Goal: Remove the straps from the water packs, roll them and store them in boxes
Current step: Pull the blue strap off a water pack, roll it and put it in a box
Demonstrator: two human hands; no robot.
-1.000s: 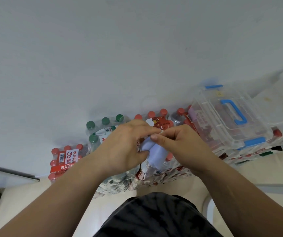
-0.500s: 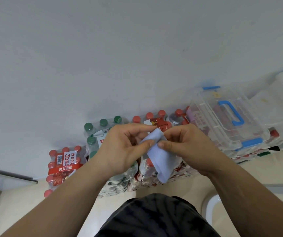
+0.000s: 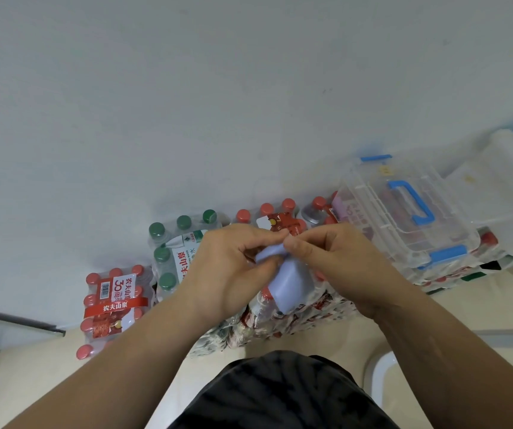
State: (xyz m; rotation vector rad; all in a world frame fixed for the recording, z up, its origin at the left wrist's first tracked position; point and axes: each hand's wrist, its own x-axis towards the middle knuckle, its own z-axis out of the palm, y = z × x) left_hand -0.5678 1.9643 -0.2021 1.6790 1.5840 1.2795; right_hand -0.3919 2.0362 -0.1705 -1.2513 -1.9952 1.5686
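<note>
Both forearms reach in from 6 o'clock and converge at centre. Left hand [image 3: 233,270] curled, back toward the camera, thumb and fingers pinched on the strap [image 3: 289,283]. Right hand [image 3: 332,258] at 3 o'clock of the left, touching it at the fingertips, thumb and forefinger pinching the strap's upper end. Wrists bent inward, arms bare.
</note>
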